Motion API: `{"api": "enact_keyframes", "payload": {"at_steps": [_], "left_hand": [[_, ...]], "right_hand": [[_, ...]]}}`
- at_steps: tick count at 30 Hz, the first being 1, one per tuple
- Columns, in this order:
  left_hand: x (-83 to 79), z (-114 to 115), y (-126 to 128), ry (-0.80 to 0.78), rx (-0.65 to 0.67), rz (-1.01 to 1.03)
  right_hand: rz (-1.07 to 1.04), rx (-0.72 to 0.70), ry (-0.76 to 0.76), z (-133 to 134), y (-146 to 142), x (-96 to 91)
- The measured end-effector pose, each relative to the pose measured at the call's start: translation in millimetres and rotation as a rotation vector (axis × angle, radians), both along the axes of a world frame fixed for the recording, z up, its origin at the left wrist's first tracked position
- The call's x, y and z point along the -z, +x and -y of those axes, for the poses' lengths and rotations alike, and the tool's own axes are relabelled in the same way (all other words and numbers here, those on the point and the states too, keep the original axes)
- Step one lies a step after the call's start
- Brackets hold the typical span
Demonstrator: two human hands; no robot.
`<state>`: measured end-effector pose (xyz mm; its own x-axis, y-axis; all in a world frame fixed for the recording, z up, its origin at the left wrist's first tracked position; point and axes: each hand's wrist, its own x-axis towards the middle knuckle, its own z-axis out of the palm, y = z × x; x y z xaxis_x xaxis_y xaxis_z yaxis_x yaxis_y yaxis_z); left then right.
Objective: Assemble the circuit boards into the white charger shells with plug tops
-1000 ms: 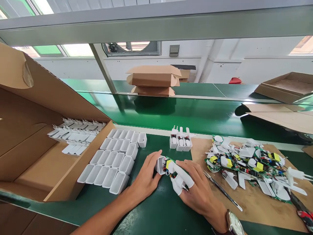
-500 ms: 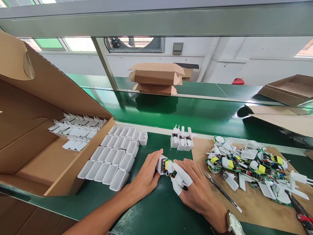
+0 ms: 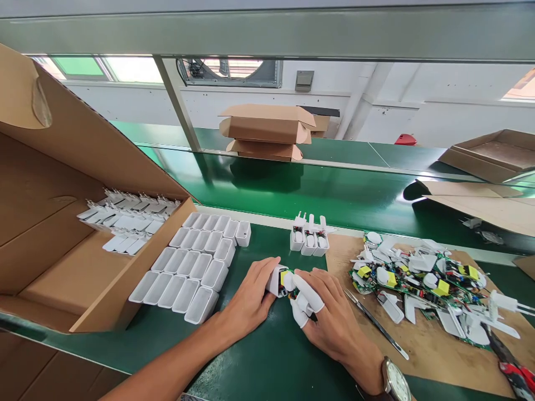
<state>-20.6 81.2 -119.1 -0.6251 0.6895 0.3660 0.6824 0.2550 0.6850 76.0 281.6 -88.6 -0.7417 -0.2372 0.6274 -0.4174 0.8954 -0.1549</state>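
My left hand point(image 3: 249, 301) grips a small white charger shell point(image 3: 275, 280) on the green mat, fingers curled round its side. My right hand point(image 3: 330, 317), with white finger cots on several fingers, pinches a green circuit board with a yellow part point(image 3: 287, 278) at the shell's open end. The board sits partly inside the shell. A watch point(image 3: 393, 379) is on my right wrist.
Rows of empty white shells point(image 3: 190, 270) lie left of my hands, beside an open cardboard box point(image 3: 62, 267) holding white plug parts point(image 3: 125, 220). Three assembled chargers point(image 3: 309, 236) stand behind. Right, a board carries a heap of circuit boards and plugs point(image 3: 426, 281), tweezers point(image 3: 376, 323) and red-handled pliers point(image 3: 512, 370).
Both hands keep their hold; the board has slid a little further into the shell. The view has tilted slightly down.
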Motion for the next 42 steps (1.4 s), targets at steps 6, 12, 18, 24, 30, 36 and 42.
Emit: {"api": "enact_keyframes", "payload": {"at_steps": [6,12,18,24,30,36,42], "left_hand": [[-0.5,0.2,-0.2,0.009,-0.003,0.002],[-2.9,-0.1,1.2,0.011,-0.013,0.011],[-2.1,0.4,1.0,0.002,-0.009,0.019],[1.0,0.4,1.1,-0.011,-0.016,0.012],[1.0,0.4,1.4,-0.011,-0.018,0.009],[-0.1,0.0,0.9,-0.005,-0.013,0.013],[-1.7,1.0,1.3,0.015,0.015,0.027]], "right_hand": [[-0.004,0.007,-0.004,-0.5,-0.3,2.4],[0.028,-0.004,-0.035,-2.9,0.5,6.1],[0.027,-0.010,-0.042,-2.8,0.7,6.6],[0.024,-0.009,-0.041,-3.8,-0.4,8.3],[0.032,-0.008,-0.039,-4.0,-1.3,1.2],[0.064,-0.034,-0.063,-5.5,-0.2,0.0],[0.119,-0.124,-0.171,-7.9,-0.7,1.2]]}}
